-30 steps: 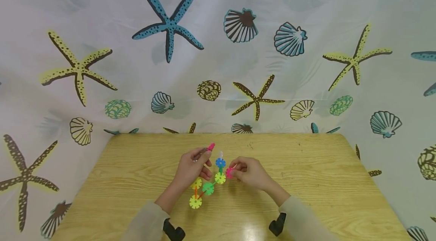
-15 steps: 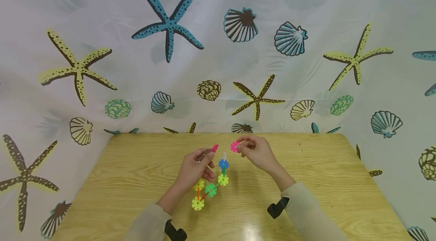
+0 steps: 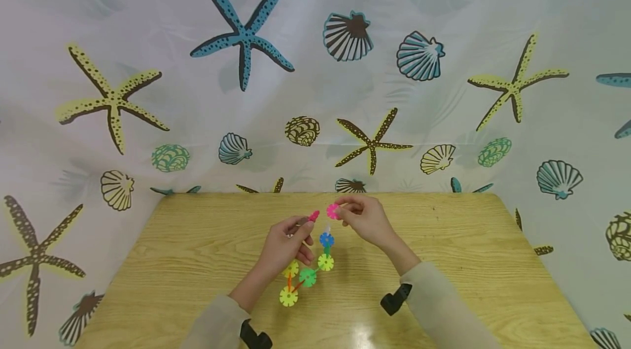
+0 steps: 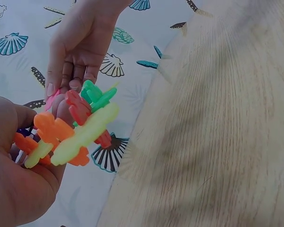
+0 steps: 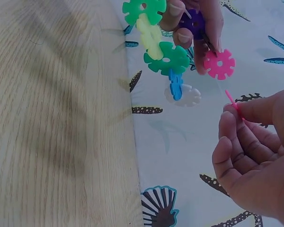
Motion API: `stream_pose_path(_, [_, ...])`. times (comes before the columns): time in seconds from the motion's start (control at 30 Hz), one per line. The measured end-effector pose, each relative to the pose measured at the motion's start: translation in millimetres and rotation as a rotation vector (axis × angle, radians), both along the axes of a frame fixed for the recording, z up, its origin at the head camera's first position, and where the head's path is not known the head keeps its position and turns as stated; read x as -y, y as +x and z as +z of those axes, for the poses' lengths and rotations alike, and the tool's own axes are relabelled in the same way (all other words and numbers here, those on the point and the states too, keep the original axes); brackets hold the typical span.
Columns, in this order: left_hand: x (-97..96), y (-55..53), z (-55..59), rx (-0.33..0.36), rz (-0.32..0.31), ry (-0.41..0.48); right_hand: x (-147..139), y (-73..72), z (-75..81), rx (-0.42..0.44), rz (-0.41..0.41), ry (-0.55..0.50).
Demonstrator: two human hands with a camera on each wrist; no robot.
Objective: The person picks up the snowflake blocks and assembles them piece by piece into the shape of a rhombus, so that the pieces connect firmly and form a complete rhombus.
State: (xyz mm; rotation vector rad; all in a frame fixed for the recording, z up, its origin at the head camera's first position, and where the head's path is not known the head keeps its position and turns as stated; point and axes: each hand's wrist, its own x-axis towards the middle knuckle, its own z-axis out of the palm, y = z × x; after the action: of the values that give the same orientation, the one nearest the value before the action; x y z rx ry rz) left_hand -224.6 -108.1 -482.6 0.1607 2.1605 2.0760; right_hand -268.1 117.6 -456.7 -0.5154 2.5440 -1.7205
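Note:
My left hand grips a chain of interlocking notched plastic discs, held up over the table. A yellow disc and a green disc hang low in it; a blue disc and a white disc form one end. At the left fingertips, a pink disc sticks out beyond a purple disc. My right hand pinches a loose pink disc between thumb and fingers, edge-on in the right wrist view. A small gap separates the two pink discs. The left fingers partly hide the chain.
Beneath both hands is a wood-grain table. A white cloth printed with starfish and shells hangs behind it and along its sides. Each wrist wears a black camera mount.
The right hand has risen from beside the chain's yellow disc, carrying its pink disc, then come slightly left toward the pink disc at the left fingertips. The left hand and chain have shifted slightly right.

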Motion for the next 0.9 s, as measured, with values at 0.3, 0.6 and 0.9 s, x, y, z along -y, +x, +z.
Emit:
stream_pose_path(0.3, [-3.2,2.1,-0.6,0.001,-0.034,-0.015,4.2,-1.0,4.4,-0.017,0.031,-0.004])
stream_pose_path(0.6, [-5.2,3.4,1.2,-0.014,-0.066,-0.030,5.9,-2.6,4.0,-0.053,0.089,-0.015])
stream_pose_path(0.9, [-7.8,4.0,1.2,-0.022,-0.105,-0.012,8.6,-1.7,3.5,-0.103,0.104,-0.032])
